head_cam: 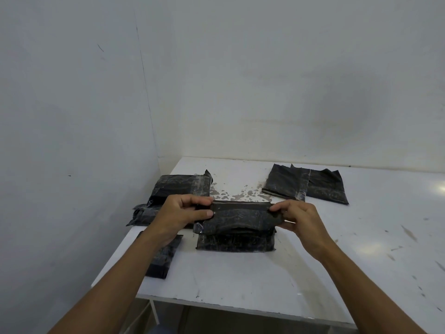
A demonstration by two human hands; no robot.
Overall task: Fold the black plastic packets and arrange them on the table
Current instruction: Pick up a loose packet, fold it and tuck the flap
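Note:
A black plastic packet [237, 216] is held over the white table [265, 273], its far flap turned over toward me. My left hand [179, 212] pinches its left end and my right hand [298, 219] pinches its right end. Directly under it lies another black packet [236, 242], flat on the table. A pile of black packets [173, 191] sits behind my left hand at the table's left edge. One small packet [163, 259] lies partly under my left forearm. Two overlapping packets [305, 183] lie flat at the far right.
The table stands in a corner, with a white wall [72, 116] close on the left and another behind. Brown stains [231, 195] mark the tabletop beyond the held packet. Scuffed bare tabletop [385, 249] spreads to the right. The near table edge [240, 307] runs below my forearms.

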